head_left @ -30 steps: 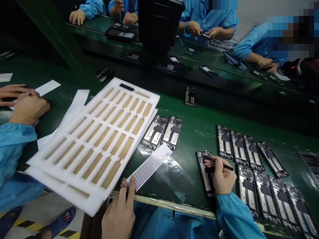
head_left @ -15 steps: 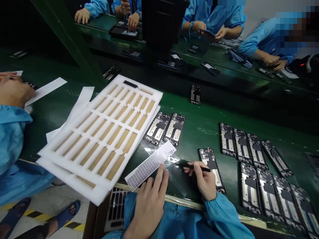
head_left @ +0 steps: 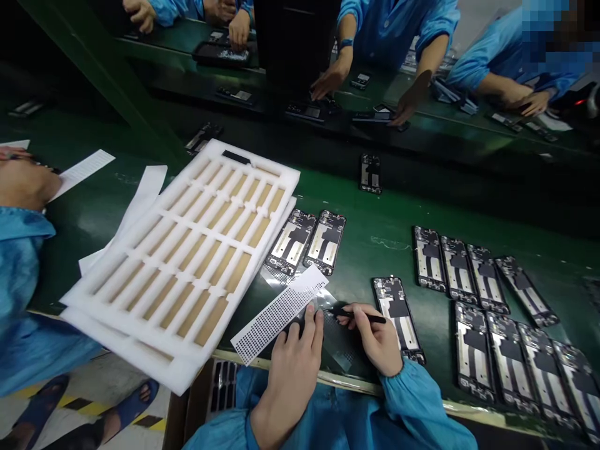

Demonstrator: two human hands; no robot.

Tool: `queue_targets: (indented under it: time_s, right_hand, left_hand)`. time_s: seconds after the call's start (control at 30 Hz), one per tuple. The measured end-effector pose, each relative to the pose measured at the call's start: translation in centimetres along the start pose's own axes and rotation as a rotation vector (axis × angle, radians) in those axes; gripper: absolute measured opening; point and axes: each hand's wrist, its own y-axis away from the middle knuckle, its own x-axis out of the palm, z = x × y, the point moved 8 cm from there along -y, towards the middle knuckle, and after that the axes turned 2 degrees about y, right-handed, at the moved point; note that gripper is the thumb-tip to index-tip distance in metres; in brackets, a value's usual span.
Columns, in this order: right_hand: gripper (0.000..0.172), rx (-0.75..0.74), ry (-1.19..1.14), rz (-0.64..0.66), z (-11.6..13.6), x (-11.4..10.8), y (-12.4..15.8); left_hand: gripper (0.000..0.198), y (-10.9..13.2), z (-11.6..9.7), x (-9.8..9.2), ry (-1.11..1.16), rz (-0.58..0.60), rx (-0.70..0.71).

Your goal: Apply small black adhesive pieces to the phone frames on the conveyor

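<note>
Green bench [head_left: 356,247] carries a white foam tray [head_left: 182,276] at left; right of it lie a clear film [head_left: 335,337] and an overlapping dotted white sheet [head_left: 279,315]. Left hand [head_left: 295,369], fingers lightly spread, sits by the sheet's near edge. Right hand [head_left: 379,344], 1 opened phone [head_left: 400,309] just right of it, pinches 1 pair of black tweezers [head_left: 375,319], tip over the film.

The bare right hand [head_left: 372,340] emerges from a bright blue cloth sleeve [head_left: 417,400], creased and gathered at the wrist. Behind the bare left hand [head_left: 296,362] is a matching blue sleeve [head_left: 220,432]. Between both wrists, folds of blue garment [head_left: 344,415] show, darker in their creases.
</note>
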Motion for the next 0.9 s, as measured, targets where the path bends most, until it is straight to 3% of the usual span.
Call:
queue_targets:
  time_s: [0.13,0.23,0.3,0.37,0.47,0.53,0.6,0.73,0.9]
  right_hand:
    - [0.032,0.01,-0.02,0.027,-0.4,0.3,-0.1]
    - [0.033,0.025,-0.07,0.05,-0.5,0.5,-0.3]
    - [0.032,0.039,-0.151,0.024,-0.3,0.2,-0.2]
    - [0.032,0.06,-0.28,-0.033,0.2,-0.6,0.4]
    - [0.032,0.071,-0.39,-0.094,1.3,-2.0,1.9]
    - [0.031,0.065,-0.357,-0.098,2.3,-2.6,2.7]
    - [0.03,0.051,-0.329,-0.09,3.1,-3.1,3.1]
    - [0.029,-0.01,-0.334,-0.086,4.2,-4.0,3.1]
    - [0.025,-0.09,-0.282,-0.114,5.2,-5.7,3.6]
  left_hand:
    - [0.059,0.0,0.0,0.3,0.023,0.0,0.008]
    - [0.058,0.1,0.7,0.3,0.179,-0.026,-0.023]
    - [0.056,0.0,1.8,-0.2,0.456,-0.079,-0.104]
    - [0.047,-0.1,3.3,-0.4,0.883,-0.094,-0.266]
    - [0.031,-0.2,2.8,0.5,1.63,0.133,-0.524]
    - [0.026,-0.5,0.7,0.1,2.022,0.341,-0.582]
    - [0.022,-0.9,-0.9,-1.0,2.233,0.456,-0.572]
    - [0.02,-1.6,-2.5,-2.2,2.295,0.537,-0.525]
    - [0.019,-1.8,-3.4,-2.5,2.221,0.544,-0.487]
